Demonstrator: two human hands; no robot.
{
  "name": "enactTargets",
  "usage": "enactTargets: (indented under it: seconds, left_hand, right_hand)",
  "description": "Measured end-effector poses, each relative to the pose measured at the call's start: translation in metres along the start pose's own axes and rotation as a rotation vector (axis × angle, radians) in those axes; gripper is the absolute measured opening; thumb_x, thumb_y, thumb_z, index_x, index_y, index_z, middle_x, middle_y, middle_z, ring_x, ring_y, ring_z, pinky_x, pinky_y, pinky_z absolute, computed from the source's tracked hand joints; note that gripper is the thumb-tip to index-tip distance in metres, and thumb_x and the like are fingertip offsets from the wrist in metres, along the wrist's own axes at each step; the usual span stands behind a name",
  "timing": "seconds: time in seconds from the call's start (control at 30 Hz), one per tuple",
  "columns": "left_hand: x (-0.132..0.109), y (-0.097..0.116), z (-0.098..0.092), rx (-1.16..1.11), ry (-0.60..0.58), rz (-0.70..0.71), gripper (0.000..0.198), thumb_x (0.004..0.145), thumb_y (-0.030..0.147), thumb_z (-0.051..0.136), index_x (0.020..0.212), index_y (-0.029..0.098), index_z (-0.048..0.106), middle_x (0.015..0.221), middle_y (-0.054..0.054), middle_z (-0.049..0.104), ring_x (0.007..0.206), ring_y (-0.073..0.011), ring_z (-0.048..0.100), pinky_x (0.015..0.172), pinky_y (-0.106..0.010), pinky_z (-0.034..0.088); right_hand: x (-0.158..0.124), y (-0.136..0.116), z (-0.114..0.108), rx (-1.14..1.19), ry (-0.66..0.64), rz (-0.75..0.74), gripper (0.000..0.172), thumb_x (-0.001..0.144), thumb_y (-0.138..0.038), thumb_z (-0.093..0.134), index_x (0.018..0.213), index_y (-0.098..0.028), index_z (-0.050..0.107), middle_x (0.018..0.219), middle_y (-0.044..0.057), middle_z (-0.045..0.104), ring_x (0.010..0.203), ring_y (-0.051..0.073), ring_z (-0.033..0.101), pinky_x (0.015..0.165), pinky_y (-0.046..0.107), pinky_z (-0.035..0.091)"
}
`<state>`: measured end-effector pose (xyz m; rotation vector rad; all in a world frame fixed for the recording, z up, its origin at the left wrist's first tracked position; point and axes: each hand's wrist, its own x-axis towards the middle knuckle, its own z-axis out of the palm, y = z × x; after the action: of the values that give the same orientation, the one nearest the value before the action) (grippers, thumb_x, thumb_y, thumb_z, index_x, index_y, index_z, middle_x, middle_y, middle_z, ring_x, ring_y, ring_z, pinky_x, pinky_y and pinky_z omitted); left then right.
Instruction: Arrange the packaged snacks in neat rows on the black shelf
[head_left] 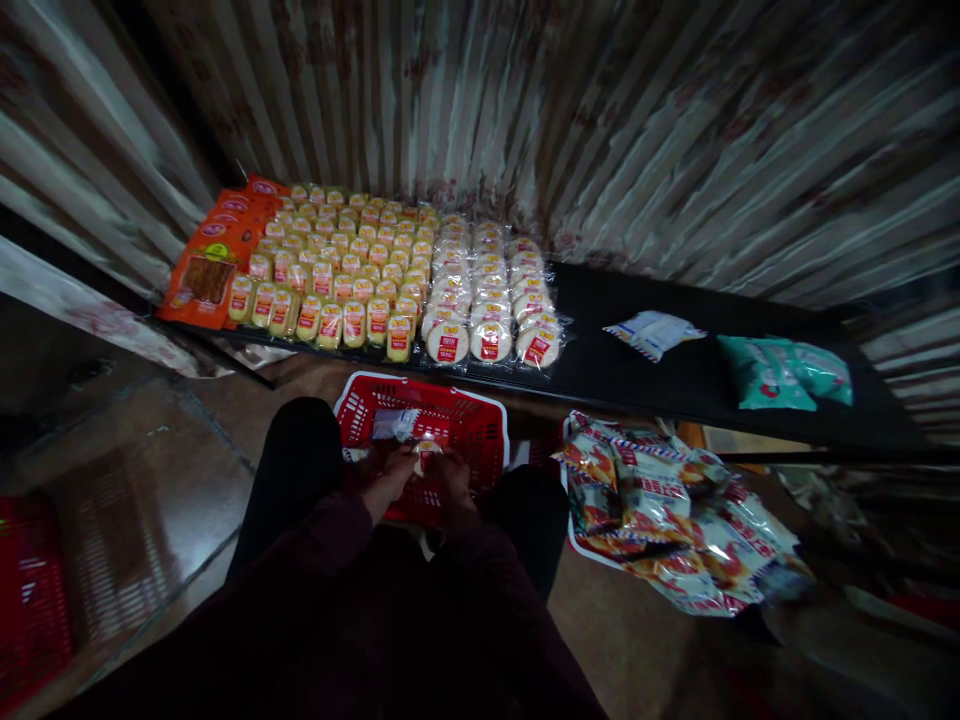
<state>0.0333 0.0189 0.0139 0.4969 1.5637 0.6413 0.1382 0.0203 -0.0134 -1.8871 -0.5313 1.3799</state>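
Over a red basket point(487, 440) between my knees, a small wrapped round cake point(428, 457) with a red label is in my hands. My left hand point(393, 474) grips its left side with bent fingers. My right hand point(454, 476) closes on its right side, the fingertips dim and partly hidden. Inside the basket lie a pale packet point(394, 423) and another whitish wrapped piece at the left. Right behind the basket, rows of wrapped round cakes point(492, 342) stand on a black shelf point(577, 300), beside several rows of small yellow wrapped cakes point(330, 325).
Orange packets point(214, 255) lie at the shelf's left end. Farther right on it are a white packet point(654, 332) and green bags point(784, 372). A basket heaped with snack bags point(660, 500) stands right of my knee. Another red basket point(30, 590) is at far left. Pleated curtains point(480, 90) hang behind.
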Motion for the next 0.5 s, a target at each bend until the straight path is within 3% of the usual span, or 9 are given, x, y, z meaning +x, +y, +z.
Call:
enactTargets:
  seconds: [0.1, 0.23, 0.5]
  left_hand:
    - [-0.003, 0.012, -0.003, -0.047, 0.012, -0.01, 0.023, 0.076, 0.025, 0.066, 0.098, 0.015, 0.066, 0.068, -0.001, 0.066, 0.057, -0.01, 0.059, 0.051, -0.019, 0.044]
    - [-0.01, 0.027, -0.004, -0.098, 0.018, 0.001, 0.027, 0.078, 0.02, 0.062, 0.104, 0.012, 0.064, 0.066, -0.001, 0.066, 0.051, -0.0081, 0.056, 0.047, -0.017, 0.04]
    - [-0.034, 0.056, -0.002, -0.106, -0.009, 0.037, 0.032, 0.08, 0.021, 0.061, 0.111, 0.014, 0.064, 0.066, -0.002, 0.068, 0.055, -0.0114, 0.06, 0.048, -0.019, 0.044]
  right_hand:
    - [-0.009, -0.011, -0.003, 0.163, -0.01, -0.023, 0.032, 0.062, -0.033, 0.068, 0.087, -0.014, 0.062, 0.05, -0.005, 0.059, 0.049, 0.013, 0.058, 0.052, 0.024, 0.048]
    - [-0.018, -0.025, -0.01, 0.312, -0.032, -0.065, 0.039, 0.057, -0.036, 0.071, 0.09, -0.016, 0.064, 0.056, -0.002, 0.064, 0.053, 0.014, 0.061, 0.054, 0.025, 0.049]
    - [-0.029, -0.044, -0.02, 0.455, -0.091, -0.091, 0.036, 0.054, -0.033, 0.074, 0.084, -0.016, 0.066, 0.065, 0.002, 0.07, 0.061, 0.018, 0.066, 0.059, 0.029, 0.052]
